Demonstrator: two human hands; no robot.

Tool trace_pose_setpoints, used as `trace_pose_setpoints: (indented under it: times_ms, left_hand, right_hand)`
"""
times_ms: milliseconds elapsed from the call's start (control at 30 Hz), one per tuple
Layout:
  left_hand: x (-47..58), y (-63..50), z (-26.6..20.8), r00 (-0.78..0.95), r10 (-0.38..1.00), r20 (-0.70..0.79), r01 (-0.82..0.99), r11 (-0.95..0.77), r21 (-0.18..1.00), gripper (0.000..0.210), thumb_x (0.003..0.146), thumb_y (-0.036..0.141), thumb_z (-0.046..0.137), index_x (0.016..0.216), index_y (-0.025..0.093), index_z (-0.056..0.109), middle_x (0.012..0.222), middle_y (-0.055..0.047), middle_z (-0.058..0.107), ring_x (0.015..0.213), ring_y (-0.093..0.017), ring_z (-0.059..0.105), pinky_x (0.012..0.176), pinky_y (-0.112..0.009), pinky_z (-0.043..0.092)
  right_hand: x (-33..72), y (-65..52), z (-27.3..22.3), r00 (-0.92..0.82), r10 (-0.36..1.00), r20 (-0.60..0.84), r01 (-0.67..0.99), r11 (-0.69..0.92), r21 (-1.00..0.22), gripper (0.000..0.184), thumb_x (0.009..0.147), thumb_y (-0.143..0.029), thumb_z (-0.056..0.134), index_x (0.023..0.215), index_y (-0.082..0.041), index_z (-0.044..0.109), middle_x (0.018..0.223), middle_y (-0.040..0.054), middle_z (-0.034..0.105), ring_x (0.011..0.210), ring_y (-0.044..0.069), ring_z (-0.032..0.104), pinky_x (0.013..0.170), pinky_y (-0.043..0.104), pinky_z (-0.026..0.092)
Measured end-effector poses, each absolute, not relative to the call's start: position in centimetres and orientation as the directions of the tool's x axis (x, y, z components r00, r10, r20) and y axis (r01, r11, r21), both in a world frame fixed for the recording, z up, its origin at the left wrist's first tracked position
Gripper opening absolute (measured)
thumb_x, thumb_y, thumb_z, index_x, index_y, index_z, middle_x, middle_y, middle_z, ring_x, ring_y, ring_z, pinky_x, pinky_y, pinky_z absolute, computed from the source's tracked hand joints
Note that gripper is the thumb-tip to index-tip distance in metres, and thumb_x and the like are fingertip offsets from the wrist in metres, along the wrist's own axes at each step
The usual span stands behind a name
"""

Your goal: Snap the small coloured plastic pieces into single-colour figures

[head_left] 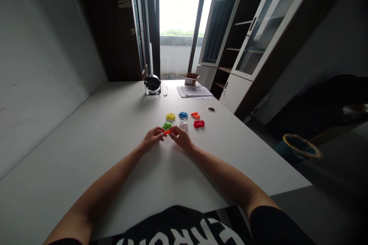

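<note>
Between my two hands is a small orange plastic piece [167, 132], its exact kind too small to make out. My left hand [153, 138] pinches its left end. The other end sits in the fingertips of my right hand [180, 137]. Just beyond my fingers lie small coloured plastic pieces in two rows. Nearest are a green piece [166, 125], a white piece [183, 124] partly behind my right hand, and a red piece [199, 123]. Behind them are a yellow piece [170, 116], a blue piece [183, 115] and an orange-red piece [195, 115].
The white table [120, 122] runs toward a window. A round black device on a stand [152, 84], papers [195, 91] and an open cardboard box [191, 79] stand at its far end. Right of the table are a cabinet [241, 80] and a bin [299, 147].
</note>
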State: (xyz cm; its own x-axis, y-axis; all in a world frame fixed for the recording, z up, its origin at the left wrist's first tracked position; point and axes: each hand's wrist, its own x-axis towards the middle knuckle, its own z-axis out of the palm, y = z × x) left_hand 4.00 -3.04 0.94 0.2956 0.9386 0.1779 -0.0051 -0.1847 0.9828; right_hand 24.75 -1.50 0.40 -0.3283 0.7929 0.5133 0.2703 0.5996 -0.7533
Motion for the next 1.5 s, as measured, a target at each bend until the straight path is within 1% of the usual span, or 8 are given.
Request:
trace_pose_setpoints:
  times_ms: [233,467,667,900,1033,1200,1367,1500]
  left_hand:
    - [3.8,-2.6,0.5,0.240,0.944,0.228,-0.027,-0.228,0.973,0.027,0.082,0.036,0.073,0.097,0.015,0.063,0.090,-0.005,0.069,0.072,-0.014,0.064,0.069,-0.029,0.053]
    - [4.1,-2.6,0.1,0.212,0.943,0.255,0.005,-0.262,0.965,0.011,0.080,0.021,0.067,0.087,0.015,0.062,0.076,-0.002,0.067,0.069,-0.014,0.063,0.066,-0.026,0.050]
    - [4.1,-2.6,0.2,0.106,0.940,0.324,0.135,-0.336,0.932,0.008,0.079,0.017,0.064,0.087,0.017,0.062,0.076,-0.001,0.067,0.067,-0.014,0.063,0.064,-0.025,0.049]
    - [4.2,-3.2,1.0,0.048,0.904,0.425,0.290,-0.419,0.860,0.005,0.084,0.021,0.062,0.089,0.020,0.063,0.081,-0.001,0.069,0.072,-0.015,0.065,0.069,-0.026,0.050]
    - [4.4,-3.4,1.0,0.110,0.908,0.405,0.276,-0.420,0.865,0.005,0.084,0.025,0.063,0.086,0.020,0.063,0.079,-0.001,0.070,0.072,-0.016,0.066,0.069,-0.027,0.050]
    - [4.3,-3.0,0.4,0.110,0.914,0.391,0.207,-0.406,0.890,0.007,0.082,0.022,0.065,0.088,0.019,0.063,0.079,-0.001,0.069,0.071,-0.015,0.066,0.069,-0.028,0.051]
    - [4.4,-2.8,0.4,0.142,0.931,0.335,0.076,-0.348,0.934,0.011,0.078,0.019,0.064,0.089,0.018,0.063,0.085,-0.003,0.068,0.074,-0.015,0.066,0.072,-0.029,0.053]
    - [4.3,-2.8,0.6,0.162,0.935,0.316,0.067,-0.329,0.942,0.011,0.082,0.025,0.064,0.089,0.017,0.064,0.086,-0.003,0.067,0.075,-0.015,0.065,0.073,-0.030,0.053]
  right_hand:
    - [24.8,-1.6,0.1,-0.370,0.798,0.477,0.270,0.583,-0.766,0.029,0.093,-0.048,0.061,0.100,-0.021,0.069,0.086,0.0042,0.070,0.068,0.016,0.061,0.065,0.028,0.050]
    - [24.9,-1.4,0.2,-0.374,0.847,0.378,0.330,0.502,-0.799,0.035,0.091,-0.053,0.062,0.084,-0.019,0.071,0.072,0.0022,0.065,0.063,0.014,0.054,0.061,0.026,0.044]
    - [24.8,-1.5,0.3,-0.430,0.841,0.328,0.327,0.483,-0.812,0.033,0.092,-0.048,0.061,0.083,-0.019,0.073,0.068,0.0008,0.063,0.061,0.014,0.051,0.057,0.025,0.037]
    - [24.5,-1.6,0.5,-0.493,0.810,0.318,0.304,0.502,-0.810,0.030,0.088,-0.047,0.065,0.089,-0.019,0.077,0.076,0.0014,0.067,0.065,0.014,0.053,0.060,0.025,0.039]
    - [24.5,-1.4,0.4,-0.537,0.801,0.264,0.305,0.476,-0.825,0.030,0.087,-0.047,0.065,0.089,-0.019,0.076,0.074,0.0009,0.066,0.063,0.014,0.051,0.058,0.025,0.037]
    - [24.6,-1.3,0.2,-0.497,0.828,0.261,0.251,0.425,-0.870,0.027,0.085,-0.044,0.065,0.088,-0.018,0.071,0.074,0.0001,0.064,0.063,0.013,0.049,0.057,0.024,0.036]
    - [24.6,-0.9,-0.5,-0.423,0.863,0.277,0.245,0.403,-0.882,0.021,0.082,-0.039,0.065,0.087,-0.019,0.064,0.076,-0.0001,0.063,0.064,0.013,0.051,0.059,0.024,0.040]
    - [24.6,-0.8,-0.7,-0.397,0.854,0.336,0.272,0.459,-0.846,0.017,0.084,-0.036,0.063,0.091,-0.020,0.063,0.078,0.0001,0.063,0.064,0.013,0.051,0.060,0.025,0.042]
